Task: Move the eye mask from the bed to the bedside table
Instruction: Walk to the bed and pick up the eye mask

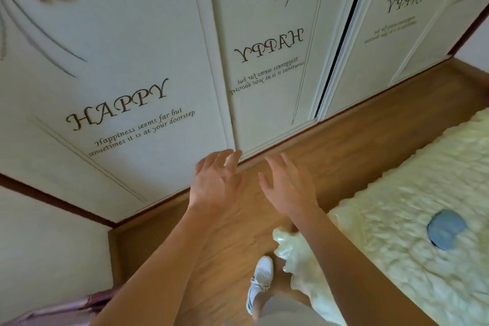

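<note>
Our left hand (pixel 217 182) and right hand (pixel 287 188) are both out in front of us over the wood floor (pixel 357 151), fingers spread loose and holding nothing. Neither touches anything we can see; the left fingertips merely overlap the foot of the wardrobe doors (pixel 148 66) in the view.

The mask (pixel 446 229), a small blue shape, lies on the fluffy bed cover (pixel 397 259) at our right, near the bed's edge toward the floor and well apart from both hands. We judge the pick-up has not yet begun.

What could go wrong: no bedside table shows in this view, so we may carry the mask off without knowing where to set it. The frame is blurred, which suggests we are moving, and a reach made in that state could miss. The cover is deep and soft, so a shallow pinch might take pile along with the mask, or catch only a strap. Cover also spills over the corner by our shoe (pixel 260 286), where a foot could snag.
</note>
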### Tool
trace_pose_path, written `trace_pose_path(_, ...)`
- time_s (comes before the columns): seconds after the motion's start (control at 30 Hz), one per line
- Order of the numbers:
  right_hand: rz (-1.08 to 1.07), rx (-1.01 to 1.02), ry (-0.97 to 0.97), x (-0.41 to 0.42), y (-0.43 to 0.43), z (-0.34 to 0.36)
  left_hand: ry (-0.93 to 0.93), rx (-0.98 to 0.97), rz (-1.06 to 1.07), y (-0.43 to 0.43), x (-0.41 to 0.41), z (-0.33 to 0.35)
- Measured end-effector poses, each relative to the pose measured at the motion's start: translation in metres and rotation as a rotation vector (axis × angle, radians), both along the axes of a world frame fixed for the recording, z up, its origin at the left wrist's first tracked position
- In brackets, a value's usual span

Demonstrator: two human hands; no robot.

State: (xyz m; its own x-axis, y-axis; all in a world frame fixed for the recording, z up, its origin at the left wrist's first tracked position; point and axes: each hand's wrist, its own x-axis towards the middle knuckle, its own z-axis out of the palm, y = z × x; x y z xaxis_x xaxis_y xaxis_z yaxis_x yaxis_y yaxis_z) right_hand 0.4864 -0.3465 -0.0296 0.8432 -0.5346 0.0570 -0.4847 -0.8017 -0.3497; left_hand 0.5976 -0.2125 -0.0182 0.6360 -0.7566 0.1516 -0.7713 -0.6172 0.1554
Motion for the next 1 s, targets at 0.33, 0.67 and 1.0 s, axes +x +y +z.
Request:
trace_pose_path(0.33, -0.243, -0.038, -0.047, 0.060, -0.159, 0.011, -0.056, -0.049, -0.228, -0.178, 0.086, 0.006)
trace_pose_path(0.67, -0.589, -0.002, -0.054, 0.063, -0.278, -0.020, 0.059, -0.083, -0.526, -0.352, 0.127, -0.009)
trace_pose_path(1.0, -0.893, 0.080, -0.050, 0.114, -0.411, -0.025, 0.191, -0.070, -0.836, -0.545, 0.199, -0.015)
